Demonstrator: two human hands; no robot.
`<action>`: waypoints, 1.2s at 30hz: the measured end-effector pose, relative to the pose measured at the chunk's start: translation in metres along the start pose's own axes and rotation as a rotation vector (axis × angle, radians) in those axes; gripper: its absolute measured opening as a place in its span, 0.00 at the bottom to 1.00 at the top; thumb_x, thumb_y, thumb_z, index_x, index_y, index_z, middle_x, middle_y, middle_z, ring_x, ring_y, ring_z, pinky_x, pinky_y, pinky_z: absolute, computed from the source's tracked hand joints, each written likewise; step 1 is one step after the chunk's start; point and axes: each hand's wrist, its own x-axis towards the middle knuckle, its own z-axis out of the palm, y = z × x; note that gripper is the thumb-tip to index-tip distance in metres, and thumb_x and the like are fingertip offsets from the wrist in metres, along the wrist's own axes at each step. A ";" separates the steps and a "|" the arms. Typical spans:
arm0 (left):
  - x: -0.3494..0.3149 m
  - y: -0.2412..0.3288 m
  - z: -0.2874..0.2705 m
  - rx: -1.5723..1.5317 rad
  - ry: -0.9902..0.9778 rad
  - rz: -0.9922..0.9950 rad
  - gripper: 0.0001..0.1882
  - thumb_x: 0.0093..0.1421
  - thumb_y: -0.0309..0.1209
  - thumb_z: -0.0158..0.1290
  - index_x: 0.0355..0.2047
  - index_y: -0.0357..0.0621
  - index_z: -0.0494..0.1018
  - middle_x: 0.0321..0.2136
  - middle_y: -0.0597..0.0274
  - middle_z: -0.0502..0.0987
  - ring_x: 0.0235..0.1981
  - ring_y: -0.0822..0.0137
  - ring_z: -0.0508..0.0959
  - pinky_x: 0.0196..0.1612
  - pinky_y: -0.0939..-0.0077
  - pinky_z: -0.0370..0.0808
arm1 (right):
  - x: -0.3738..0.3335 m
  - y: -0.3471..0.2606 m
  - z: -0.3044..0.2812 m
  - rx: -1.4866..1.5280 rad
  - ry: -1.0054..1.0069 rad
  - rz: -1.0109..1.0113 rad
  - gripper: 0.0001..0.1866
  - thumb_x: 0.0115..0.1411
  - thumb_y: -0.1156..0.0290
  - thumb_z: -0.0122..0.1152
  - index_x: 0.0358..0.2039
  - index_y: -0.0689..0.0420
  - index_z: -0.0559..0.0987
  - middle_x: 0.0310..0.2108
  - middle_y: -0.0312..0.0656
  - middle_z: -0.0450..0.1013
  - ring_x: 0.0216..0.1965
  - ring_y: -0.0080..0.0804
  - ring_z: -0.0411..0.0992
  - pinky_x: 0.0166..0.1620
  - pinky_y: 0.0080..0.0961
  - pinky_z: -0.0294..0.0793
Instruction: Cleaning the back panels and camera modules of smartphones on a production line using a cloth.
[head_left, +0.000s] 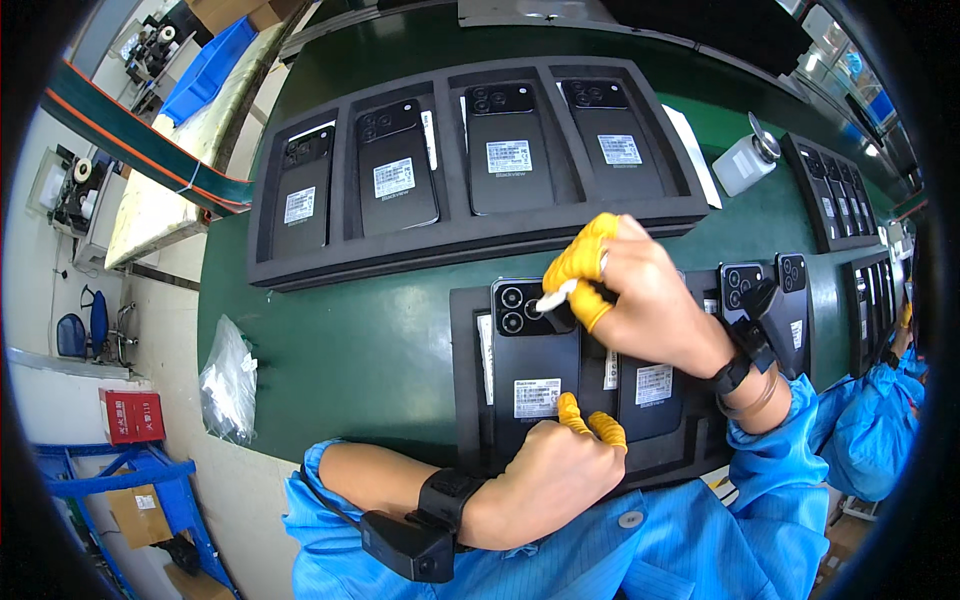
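My right hand (645, 295), in yellow finger cots, pinches a small white wiping cloth (556, 297) against the camera block of a black phone (535, 358). The phone lies back side up over a dark foam tray (468, 385), a white label on its lower half. My left hand (552, 475), also in yellow finger cots, is curled over the phone's lower right part, with its fingertips by the label; its palm side is hidden. To the right lies a second phone (652, 400), partly covered by my right forearm. Further right are two more phones, one behind my wrist device.
Beyond stands a foam tray (480, 232) with several phones in separate slots. A white pump bottle (745, 165) is at the back right, near more phone trays (835, 190). A clear plastic bag (230, 385) lies on the green table's left edge. A co-worker's blue sleeve (870, 430) shows at right.
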 end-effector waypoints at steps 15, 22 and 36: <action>-0.001 -0.002 -0.001 0.012 -0.086 0.035 0.17 0.48 0.31 0.52 0.37 0.35 0.77 0.23 0.36 0.79 0.10 0.74 0.73 0.12 0.81 0.66 | -0.027 -0.003 0.009 -0.179 -0.189 -0.394 0.16 0.41 0.74 0.65 0.35 0.60 0.83 0.35 0.39 0.79 0.43 0.35 0.76 0.49 0.37 0.73; 0.001 -0.001 0.000 0.092 -0.070 0.041 0.18 0.47 0.31 0.52 0.38 0.35 0.77 0.25 0.32 0.79 0.09 0.74 0.73 0.12 0.81 0.65 | -0.017 0.018 -0.005 -0.114 -0.036 -0.161 0.13 0.43 0.77 0.65 0.33 0.58 0.82 0.30 0.40 0.78 0.37 0.37 0.76 0.47 0.35 0.72; 0.000 -0.002 0.000 0.079 -0.088 0.033 0.18 0.46 0.31 0.52 0.38 0.36 0.77 0.27 0.28 0.78 0.12 0.71 0.76 0.12 0.79 0.68 | -0.030 0.013 -0.017 -0.071 -0.187 -0.175 0.10 0.44 0.76 0.64 0.31 0.59 0.81 0.31 0.41 0.78 0.35 0.38 0.76 0.46 0.34 0.71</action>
